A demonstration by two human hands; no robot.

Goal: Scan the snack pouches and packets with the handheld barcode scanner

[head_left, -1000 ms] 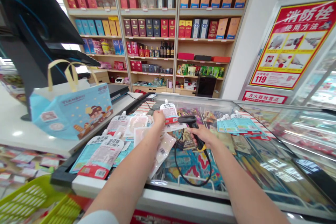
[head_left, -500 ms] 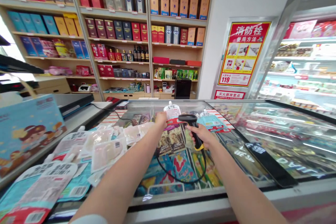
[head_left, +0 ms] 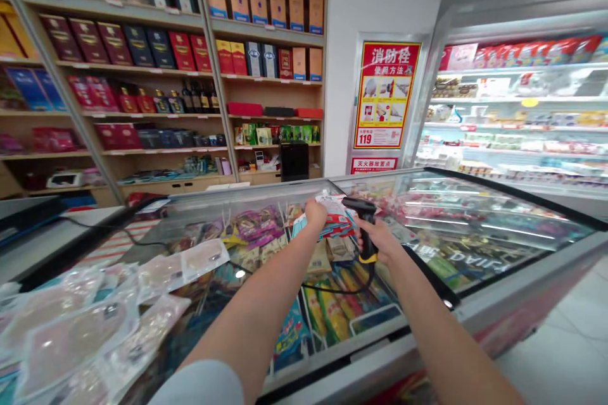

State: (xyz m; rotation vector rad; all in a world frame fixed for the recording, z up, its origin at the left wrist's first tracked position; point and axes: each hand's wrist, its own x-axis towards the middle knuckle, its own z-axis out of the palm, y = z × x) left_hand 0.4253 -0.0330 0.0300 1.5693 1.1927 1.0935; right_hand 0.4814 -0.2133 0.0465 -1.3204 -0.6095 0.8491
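My left hand [head_left: 317,212] is closed on the edge of a white spouted pouch [head_left: 335,205], its print too blurred to read. That pouch lies over or just above a small stack of red and light-blue pouches [head_left: 338,225] on the freezer's glass top; whether they touch I cannot tell. In my right hand [head_left: 379,238] is a black barcode scanner [head_left: 365,223] with a yellow trim at its grip's foot. The scanner's head is right beside the pouch. A black cable [head_left: 339,292] loops from the grip toward the left.
Many flat pale-pink packs [head_left: 78,332] lie spread over the glass at left. Under the glass of the chest freezer [head_left: 304,188] are colourful ice-cream wrappers. A dark strip [head_left: 430,278] runs across the lid at right. Shelves of boxes [head_left: 266,25] and a lit fridge [head_left: 517,107] stand behind.
My view has swung right. Both hands have moved right, carrying the pouch and scanner to the stack of pouches. The left hand still holds the pouch, now lower and tilted.
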